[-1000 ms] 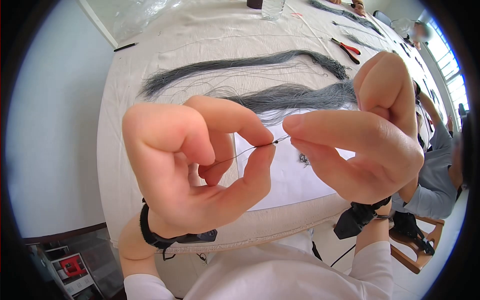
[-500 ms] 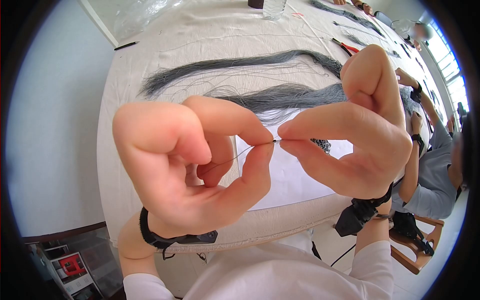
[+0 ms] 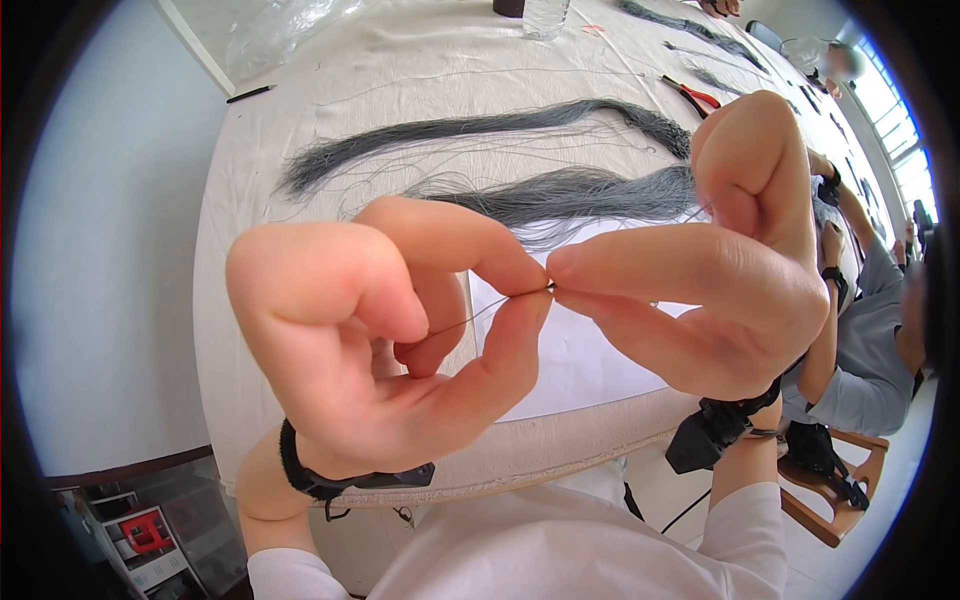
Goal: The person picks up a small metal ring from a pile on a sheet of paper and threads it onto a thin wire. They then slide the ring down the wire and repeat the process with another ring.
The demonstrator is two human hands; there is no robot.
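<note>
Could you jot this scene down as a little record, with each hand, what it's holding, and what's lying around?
Left hand: pinching a thin thread between thumb and finger
Right hand: fingertips pinched on the thread, right by the left's
Between fingertips: a tiny dark speck, too small to identify
Under the hands: white paper on a cloth-covered table
Beyond: two grey bundles of strands, pliers, pen, bottle
At right: another person
</note>
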